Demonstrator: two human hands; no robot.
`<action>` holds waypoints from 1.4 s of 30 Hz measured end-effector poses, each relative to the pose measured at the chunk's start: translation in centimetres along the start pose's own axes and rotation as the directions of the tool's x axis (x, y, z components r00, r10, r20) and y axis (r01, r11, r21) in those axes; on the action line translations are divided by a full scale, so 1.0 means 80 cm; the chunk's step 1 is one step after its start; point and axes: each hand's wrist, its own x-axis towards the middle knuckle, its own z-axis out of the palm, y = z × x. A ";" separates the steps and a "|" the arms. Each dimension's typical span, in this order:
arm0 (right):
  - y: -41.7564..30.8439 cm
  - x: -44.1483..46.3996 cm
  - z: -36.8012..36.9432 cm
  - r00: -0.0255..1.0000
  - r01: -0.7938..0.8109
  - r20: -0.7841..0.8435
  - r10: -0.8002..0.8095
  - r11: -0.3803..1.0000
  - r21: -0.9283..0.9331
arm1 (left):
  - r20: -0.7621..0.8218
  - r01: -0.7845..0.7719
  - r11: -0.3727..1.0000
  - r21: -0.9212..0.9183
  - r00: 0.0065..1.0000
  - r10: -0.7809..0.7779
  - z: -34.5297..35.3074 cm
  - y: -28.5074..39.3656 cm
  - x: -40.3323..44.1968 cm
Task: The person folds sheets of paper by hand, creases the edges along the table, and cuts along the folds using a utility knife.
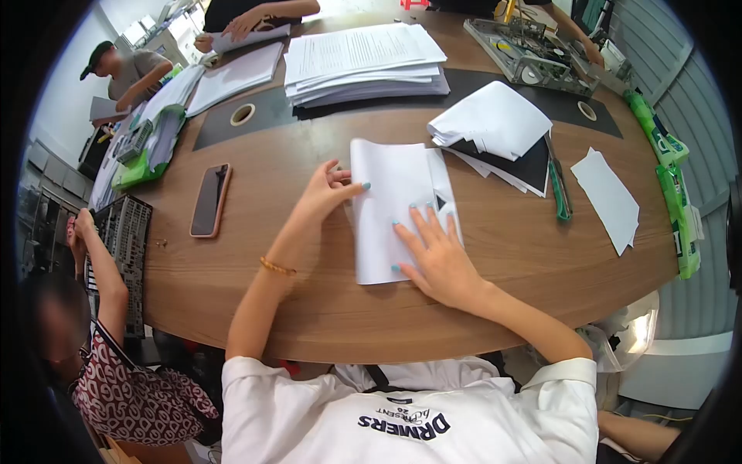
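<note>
A folded sheet of white paper (386, 224) lies on the table in front of me, with a few layers showing along its right side. My left hand (328, 189) is at its left edge, the thumb on top and the other fingers curled at the edge. My right hand (440, 259) lies flat on the lower right part of the paper, fingers spread. Just beyond the right hand are loose white sheets (498, 120) over a black sheet (506, 158). A green-and-black utility knife (558, 189) rests beside them.
A thick stack of printed paper (363, 62) stands at the back, near an opened metal device (529, 50). A phone (211, 201) lies at left, a cut white sheet (609, 199) at right. Green packets (676, 220) line the right edge. Other people work around the table.
</note>
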 end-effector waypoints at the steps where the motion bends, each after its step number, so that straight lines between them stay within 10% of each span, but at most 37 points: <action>1: -0.006 -0.008 -0.003 1.000 0.014 -0.001 -0.013 0.996 0.086 | 0.007 0.012 1.000 -0.006 1.000 -0.012 -0.004 0.007 -0.005; 4: -0.015 -0.027 -0.022 0.999 0.026 0.027 -0.031 0.987 0.158 | 0.237 0.195 0.900 -0.391 0.966 -0.107 -0.004 0.033 -0.027; 12: 0.044 0.014 -0.101 0.889 -0.143 -0.222 0.399 0.704 0.695 | 0.126 -0.009 0.975 -0.224 0.991 0.038 0.005 0.063 -0.069; 16: 0.040 0.067 -0.124 0.952 -0.066 -0.216 0.219 0.831 0.552 | 0.209 -0.164 0.984 -0.063 0.962 0.174 0.031 0.093 -0.076; 18: 0.036 0.085 -0.122 0.979 -0.183 0.066 0.193 0.686 0.704 | 0.222 -0.180 0.982 -0.056 0.957 0.188 0.042 0.104 -0.078; 22: 0.050 0.094 -0.114 0.976 -0.196 0.087 0.201 0.619 0.760 | 0.216 -0.297 0.953 -0.056 0.929 0.302 0.049 0.109 -0.075; 25: 0.043 0.097 -0.129 0.962 -0.263 0.131 0.240 0.674 0.690 | 0.307 -0.096 0.989 -0.114 0.943 0.127 0.042 0.112 -0.062; 42: 0.107 0.074 -0.092 0.869 -0.487 0.316 0.380 0.547 0.681 | 0.005 -0.001 0.995 -0.097 1.000 0.001 0.008 0.045 -0.022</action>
